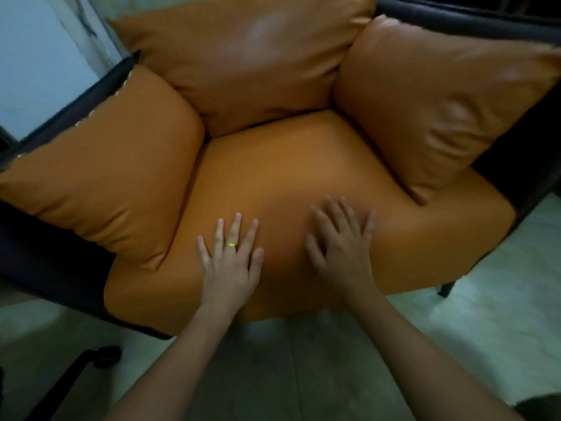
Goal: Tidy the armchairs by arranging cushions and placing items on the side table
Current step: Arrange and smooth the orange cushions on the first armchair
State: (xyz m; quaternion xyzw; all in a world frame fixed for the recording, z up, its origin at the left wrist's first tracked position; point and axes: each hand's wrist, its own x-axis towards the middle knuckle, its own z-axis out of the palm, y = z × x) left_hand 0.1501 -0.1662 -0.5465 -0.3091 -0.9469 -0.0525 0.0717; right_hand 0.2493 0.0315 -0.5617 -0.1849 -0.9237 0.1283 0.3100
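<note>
An orange leather armchair fills the view. Its seat cushion (303, 177) lies flat in the middle. A back cushion (252, 56) leans behind it. A left side cushion (106, 177) and a right side cushion (440, 95) stand against the dark frame (45, 259). My left hand (230, 259), with a ring on one finger, rests flat on the front of the seat cushion, fingers spread. My right hand (340, 241) presses flat on the seat cushion beside it, fingers spread too. Neither hand holds anything.
Pale tiled floor (303, 360) lies in front of the chair. A dark chair leg (447, 288) stands at the right front. A black object with a wheel-like end (100, 357) sits on the floor at the lower left. A light wall is at the upper left.
</note>
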